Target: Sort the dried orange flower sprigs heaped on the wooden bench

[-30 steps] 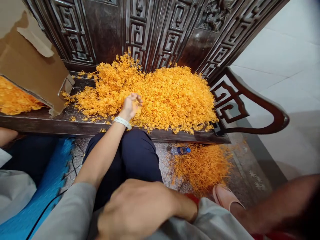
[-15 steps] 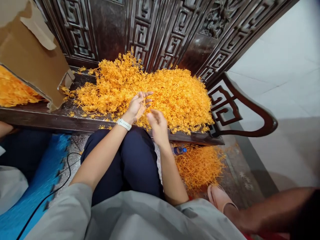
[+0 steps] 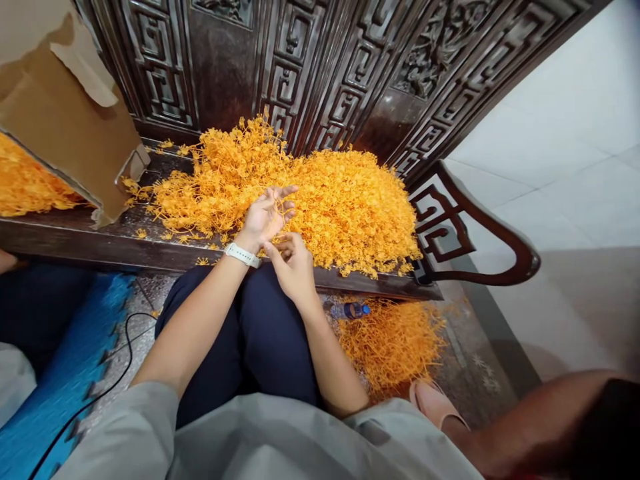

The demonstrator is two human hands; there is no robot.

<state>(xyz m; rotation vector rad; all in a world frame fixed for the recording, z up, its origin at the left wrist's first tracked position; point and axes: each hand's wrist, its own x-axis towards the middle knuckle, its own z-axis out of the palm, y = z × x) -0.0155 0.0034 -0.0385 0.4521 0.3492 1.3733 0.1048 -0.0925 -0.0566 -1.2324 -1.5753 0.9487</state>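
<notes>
**Orange strand (image 3: 279, 210) in work, big orange heap (image 3: 345, 207) left**

Left hand (image 3: 265, 217): over the desk (image 3: 100, 245) front edge, palm up, fingers loosely open, strand across them. Right hand (image 3: 295, 267): same edge, fingers half-curled; can't tell if it grips anything. Heap sits on the desk. Strand looks unfinished; no finished batch identifiable. Orange pile (image 3: 395, 340) on floor below the desk.

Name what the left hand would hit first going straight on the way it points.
Most likely the orange heap on the bench, which lies ahead of the left hand. Its height above the heap is unclear, so it might pass over toward the carved backrest.
</notes>
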